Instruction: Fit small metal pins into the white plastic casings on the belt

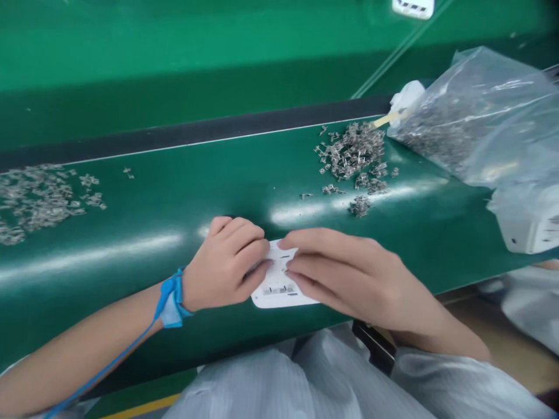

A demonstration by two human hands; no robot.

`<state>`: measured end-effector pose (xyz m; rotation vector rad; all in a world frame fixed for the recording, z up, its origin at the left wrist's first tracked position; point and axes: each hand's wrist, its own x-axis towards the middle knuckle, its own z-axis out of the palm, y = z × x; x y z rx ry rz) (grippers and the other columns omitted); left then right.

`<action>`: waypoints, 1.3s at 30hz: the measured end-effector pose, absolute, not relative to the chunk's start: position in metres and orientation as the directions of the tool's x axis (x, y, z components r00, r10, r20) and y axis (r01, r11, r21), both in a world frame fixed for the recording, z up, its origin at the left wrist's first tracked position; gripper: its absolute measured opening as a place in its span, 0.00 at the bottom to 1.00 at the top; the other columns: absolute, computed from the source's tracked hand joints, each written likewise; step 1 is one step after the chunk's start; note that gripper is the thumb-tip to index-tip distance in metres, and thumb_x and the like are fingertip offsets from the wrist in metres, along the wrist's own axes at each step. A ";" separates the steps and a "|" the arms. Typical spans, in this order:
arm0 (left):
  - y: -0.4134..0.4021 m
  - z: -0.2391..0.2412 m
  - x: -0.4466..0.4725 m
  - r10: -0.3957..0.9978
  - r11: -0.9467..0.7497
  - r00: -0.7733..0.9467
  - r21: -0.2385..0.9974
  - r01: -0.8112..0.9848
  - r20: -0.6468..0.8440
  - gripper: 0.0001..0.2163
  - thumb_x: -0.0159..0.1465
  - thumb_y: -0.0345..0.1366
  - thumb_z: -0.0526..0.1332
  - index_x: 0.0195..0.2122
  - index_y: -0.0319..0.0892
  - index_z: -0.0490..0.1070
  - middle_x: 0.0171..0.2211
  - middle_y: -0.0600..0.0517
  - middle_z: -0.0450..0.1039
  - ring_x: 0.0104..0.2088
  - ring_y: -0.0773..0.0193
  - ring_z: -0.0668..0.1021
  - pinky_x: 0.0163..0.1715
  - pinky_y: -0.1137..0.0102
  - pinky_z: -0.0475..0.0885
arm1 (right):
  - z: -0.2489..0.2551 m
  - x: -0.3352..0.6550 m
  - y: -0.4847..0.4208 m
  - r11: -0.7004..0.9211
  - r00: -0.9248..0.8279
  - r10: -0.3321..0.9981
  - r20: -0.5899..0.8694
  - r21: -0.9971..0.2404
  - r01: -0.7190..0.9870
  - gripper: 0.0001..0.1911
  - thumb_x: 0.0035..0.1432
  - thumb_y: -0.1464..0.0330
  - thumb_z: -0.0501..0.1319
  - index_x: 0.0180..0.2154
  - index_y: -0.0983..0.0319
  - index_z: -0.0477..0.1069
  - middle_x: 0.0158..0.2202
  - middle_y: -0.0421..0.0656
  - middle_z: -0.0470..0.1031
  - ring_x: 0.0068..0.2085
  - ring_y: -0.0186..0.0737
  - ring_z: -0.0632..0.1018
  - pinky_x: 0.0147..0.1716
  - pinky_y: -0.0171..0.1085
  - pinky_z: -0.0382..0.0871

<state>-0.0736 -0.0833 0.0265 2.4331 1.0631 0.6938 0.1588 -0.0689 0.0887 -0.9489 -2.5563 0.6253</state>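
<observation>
A small white plastic part (pixel 276 286) with slots lies on the green belt (pixel 174 198) near its front edge. My left hand (pixel 227 265) rests on the part's left side with its fingers curled onto it. My right hand (pixel 349 273) covers the part's right side, fingertips pinched together at a slot; whether they hold a tiny metal piece is hidden. A blue strap (pixel 171 302) with a cord circles my left wrist.
A heap of small metal clips (pixel 353 154) lies behind my right hand and another heap (pixel 30 201) at far left. A clear bag of clips (pixel 476 116) sits at right, above a white housing (pixel 528 224). A dark rail (pixel 218 131) runs behind the belt.
</observation>
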 end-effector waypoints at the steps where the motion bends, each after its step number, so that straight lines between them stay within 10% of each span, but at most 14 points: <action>1: -0.084 0.026 -0.073 0.761 -0.625 0.589 0.550 0.554 0.271 0.02 0.66 0.32 0.59 0.40 0.43 0.69 0.38 0.49 0.75 0.41 0.59 0.75 0.41 0.58 0.63 | 0.089 0.155 -0.072 0.700 -0.743 0.654 0.145 -0.488 0.521 0.09 0.69 0.72 0.56 0.40 0.57 0.75 0.48 0.42 0.80 0.37 0.36 0.80 0.35 0.38 0.77; 8: -0.078 0.026 -0.081 0.792 -0.551 0.572 0.651 0.522 0.211 0.05 0.68 0.30 0.57 0.36 0.42 0.70 0.37 0.51 0.74 0.39 0.62 0.74 0.40 0.60 0.61 | 0.070 0.141 -0.073 0.842 -0.841 0.520 0.151 -0.257 0.474 0.12 0.64 0.77 0.57 0.29 0.63 0.74 0.41 0.51 0.79 0.34 0.42 0.73 0.31 0.44 0.70; 39: -0.094 0.027 -0.066 0.880 -0.453 0.433 0.620 0.640 0.196 0.05 0.60 0.33 0.64 0.30 0.43 0.67 0.35 0.53 0.74 0.39 0.61 0.73 0.38 0.61 0.61 | 0.079 0.163 -0.068 0.860 -0.890 0.433 0.141 -0.362 0.360 0.10 0.69 0.74 0.57 0.35 0.59 0.74 0.38 0.42 0.81 0.42 0.41 0.76 0.37 0.43 0.69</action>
